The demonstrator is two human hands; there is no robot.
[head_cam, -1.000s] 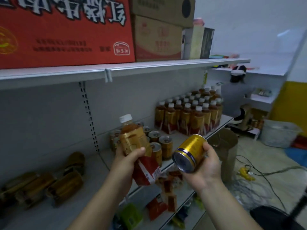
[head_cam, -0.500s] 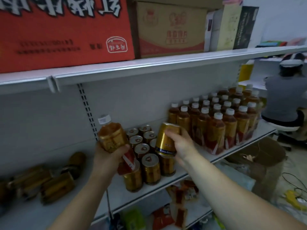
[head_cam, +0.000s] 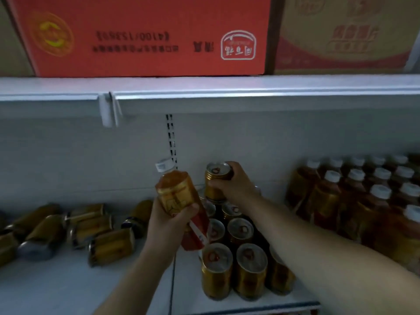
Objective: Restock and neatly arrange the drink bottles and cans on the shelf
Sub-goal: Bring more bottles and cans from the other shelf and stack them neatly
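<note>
Since half a second ago the right hand [head_cam: 236, 188] is carrying its gold can [head_cam: 216, 177] further back, over the rear of the standing cans [head_cam: 229, 262] at centre frame, fingers wrapping its side and rim. The left hand [head_cam: 170, 226] is gripping a tilted tea bottle [head_cam: 175, 193] just beside it. Bottle rows [head_cam: 352, 201] are standing at right and toppled cans [head_cam: 79, 228] are lying at lower left, so the job is looking about half done.

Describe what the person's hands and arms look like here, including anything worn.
Both are bare. The left hand and right hand wear no gloves, and no ring, watch or wristband shows. The forearms are uncovered to the frame's edge; no sleeve is in view. Dim, blurred light could hide small marks.
</note>
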